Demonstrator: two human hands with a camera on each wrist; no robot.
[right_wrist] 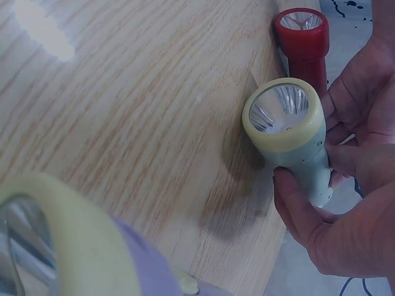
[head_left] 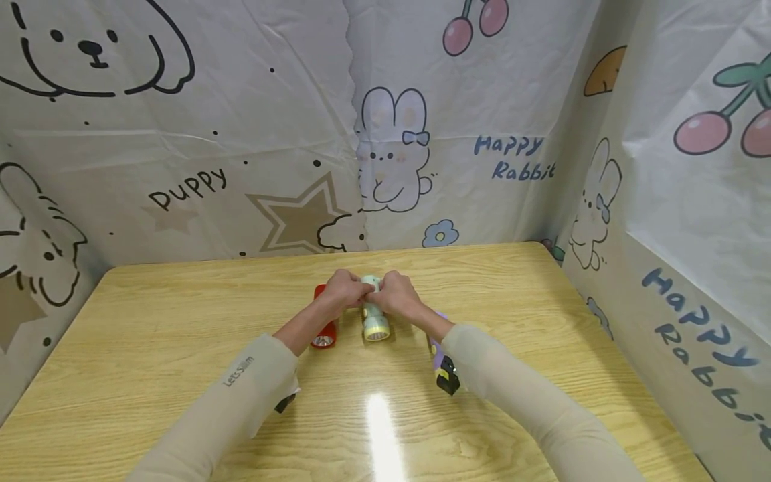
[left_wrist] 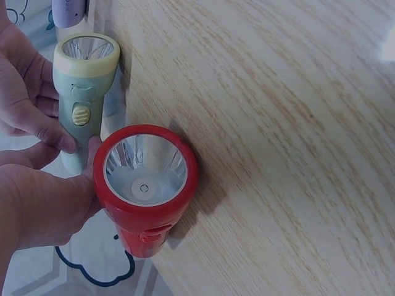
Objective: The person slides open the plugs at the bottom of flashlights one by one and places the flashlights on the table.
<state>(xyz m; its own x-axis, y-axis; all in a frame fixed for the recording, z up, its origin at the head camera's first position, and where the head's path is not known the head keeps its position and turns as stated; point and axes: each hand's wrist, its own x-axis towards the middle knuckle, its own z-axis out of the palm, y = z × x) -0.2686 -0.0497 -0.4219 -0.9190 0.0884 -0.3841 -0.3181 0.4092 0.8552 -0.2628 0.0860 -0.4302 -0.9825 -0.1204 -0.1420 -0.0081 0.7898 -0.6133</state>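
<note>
A pale green flashlight with a yellow rim lies on the wooden table, lens toward me. My left hand grips its rear part from the left, while my right hand holds it from the right, the two thumbs close together over the body. A yellow slide switch shows on its side in the left wrist view. Just left of it lies a red flashlight, partly hidden under the left hand and wrist. Beneath the right forearm is a purple flashlight, partly covered; its yellow rim looms close in the right wrist view.
A small black object peeks out beside the left sleeve. The table is bounded at the back and sides by a white printed cloth. A bright light reflection lies on the table's front middle.
</note>
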